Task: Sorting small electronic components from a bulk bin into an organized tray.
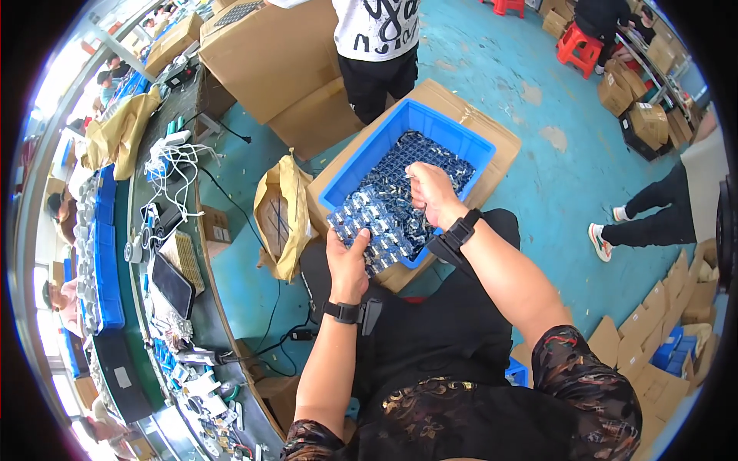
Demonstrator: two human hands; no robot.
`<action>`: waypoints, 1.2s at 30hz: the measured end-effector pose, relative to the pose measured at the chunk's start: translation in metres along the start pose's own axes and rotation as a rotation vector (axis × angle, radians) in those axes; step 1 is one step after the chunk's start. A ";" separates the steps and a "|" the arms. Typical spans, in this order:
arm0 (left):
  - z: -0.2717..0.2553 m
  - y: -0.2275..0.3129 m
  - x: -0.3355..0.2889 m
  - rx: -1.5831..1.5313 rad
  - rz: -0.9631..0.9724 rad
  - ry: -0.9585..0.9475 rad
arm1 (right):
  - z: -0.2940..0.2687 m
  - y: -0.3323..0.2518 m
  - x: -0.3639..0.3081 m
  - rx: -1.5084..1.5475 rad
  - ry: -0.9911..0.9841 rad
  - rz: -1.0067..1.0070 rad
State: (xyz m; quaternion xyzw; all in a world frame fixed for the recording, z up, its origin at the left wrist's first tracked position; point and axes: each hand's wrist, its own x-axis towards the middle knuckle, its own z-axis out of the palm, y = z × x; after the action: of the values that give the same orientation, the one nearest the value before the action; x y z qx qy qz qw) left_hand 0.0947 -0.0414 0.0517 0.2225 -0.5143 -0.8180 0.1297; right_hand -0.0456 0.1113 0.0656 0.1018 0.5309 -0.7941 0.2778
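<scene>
My left hand grips the lower left edge of a panel of blue circuit boards, its thumb lying on top. The panel is tilted over the near left part of a blue plastic bin. Many small blue circuit boards fill the bin in a loose heap. Above this heap is my right hand, to the right of the panel and apart from it. Its fingers are curled closed in a pinch; whatever lies between them is too small or hidden to make out.
Under the bin is a cardboard box. An open yellow sack stands left of it. Further left, a cluttered workbench carries white cables and a dark tablet-like slab. People stand ahead and at the right.
</scene>
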 end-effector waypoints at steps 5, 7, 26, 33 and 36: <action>-0.001 0.000 0.000 -0.030 -0.009 -0.001 | 0.002 -0.009 0.006 0.255 0.046 0.101; -0.004 -0.004 0.001 -0.050 -0.028 -0.010 | 0.005 -0.009 0.005 0.286 0.028 0.131; 0.023 -0.011 -0.010 0.984 0.377 -0.144 | 0.033 0.008 0.008 0.207 0.109 -0.057; 0.039 -0.019 -0.007 0.870 0.517 -0.020 | 0.033 -0.008 -0.013 0.189 0.052 -0.115; 0.042 -0.015 -0.010 0.849 0.522 0.049 | 0.039 0.000 -0.008 -0.039 0.042 -0.198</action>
State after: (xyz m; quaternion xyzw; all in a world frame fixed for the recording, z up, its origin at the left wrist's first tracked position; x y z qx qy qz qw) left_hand 0.0829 0.0031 0.0562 0.1385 -0.8373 -0.4712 0.2403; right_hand -0.0342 0.0789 0.0856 0.0599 0.5593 -0.8050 0.1886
